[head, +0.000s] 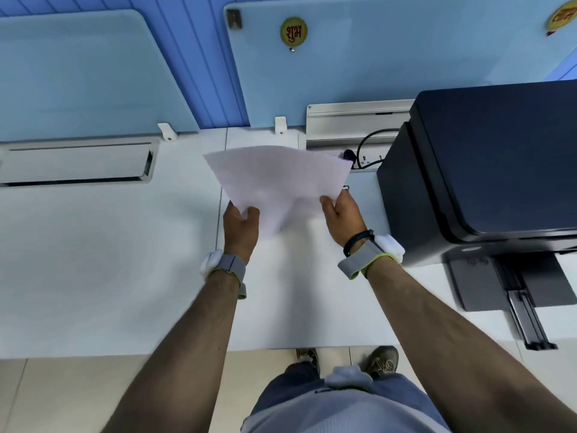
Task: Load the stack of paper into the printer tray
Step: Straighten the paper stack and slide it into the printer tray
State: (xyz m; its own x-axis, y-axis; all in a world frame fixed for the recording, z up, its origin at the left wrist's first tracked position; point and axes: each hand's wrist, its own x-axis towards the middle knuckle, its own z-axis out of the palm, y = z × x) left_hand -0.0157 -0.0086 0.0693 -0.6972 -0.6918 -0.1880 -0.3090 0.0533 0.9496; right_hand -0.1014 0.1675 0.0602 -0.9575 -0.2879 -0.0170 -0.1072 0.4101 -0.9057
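A thin stack of white paper (278, 176) is held up above the white desk (109, 260), fanned away from me. My left hand (240, 226) grips its near left corner and my right hand (342, 214) grips its near right edge. The black printer (487, 164) stands on the desk to the right of my right hand. Its dark tray (512, 285) sticks out from the front, low on the right, with a guide rail along it.
Blue glass partitions (359, 64) rise behind the desk. A cable flap (78, 164) lies at the back left and a socket box with a black cable (359, 145) sits behind the paper. My feet (382, 360) stand under the desk's front edge.
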